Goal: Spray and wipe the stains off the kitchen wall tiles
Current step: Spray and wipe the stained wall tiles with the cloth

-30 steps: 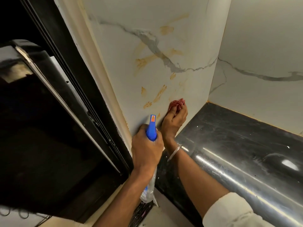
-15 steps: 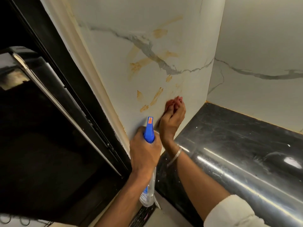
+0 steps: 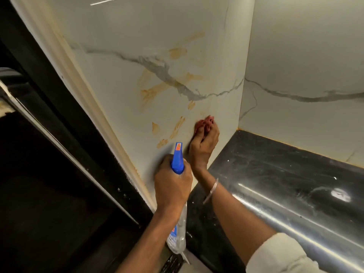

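Observation:
Orange-brown stains (image 3: 177, 127) smear the white marble-look wall tile (image 3: 149, 36) ahead of me. My left hand (image 3: 173, 184) grips a clear spray bottle (image 3: 176, 233) by its blue head (image 3: 177, 158), whose nozzle points at the lower stains. My right hand (image 3: 203, 144) holds a small red cloth (image 3: 203, 122) and presses it against the tile just right of those stains, above the counter. More stains (image 3: 153, 91) lie higher up along the grey vein.
A glossy black countertop (image 3: 285, 184) runs to the right, meeting a second tiled wall (image 3: 305, 56) in the corner. A black frame and a dark appliance (image 3: 49, 164) fill the left side. A cream trim strip (image 3: 82, 91) edges the stained tile.
My right hand with the red cloth has slid a little up the tile, towards the stains. My left hand keeps the bottle in about the same place. The camera has tilted slightly.

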